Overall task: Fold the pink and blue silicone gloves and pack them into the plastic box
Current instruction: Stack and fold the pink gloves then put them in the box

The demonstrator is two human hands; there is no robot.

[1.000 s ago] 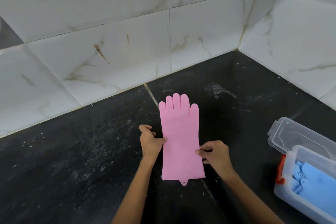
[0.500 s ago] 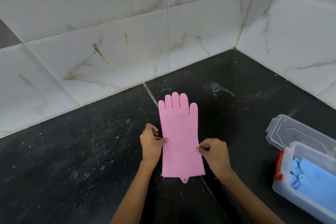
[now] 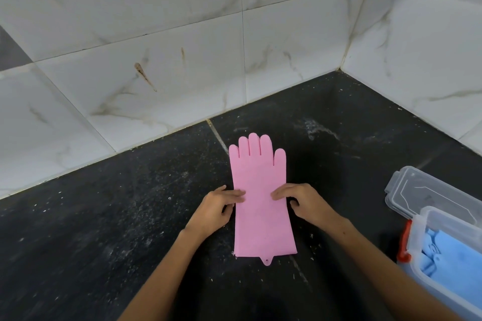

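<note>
At frame center, the left hand and right hand press flat, fingers spread, on the unfolded pink glove.

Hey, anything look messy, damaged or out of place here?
Nothing serious. The pink glove lies flat and straight. The black floor is dusty with white specks, and a brown streak stains the wall tile.

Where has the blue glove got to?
In the head view the blue glove lies inside the plastic box at the lower right edge, right of the pink glove and just below the clear lid.
</note>
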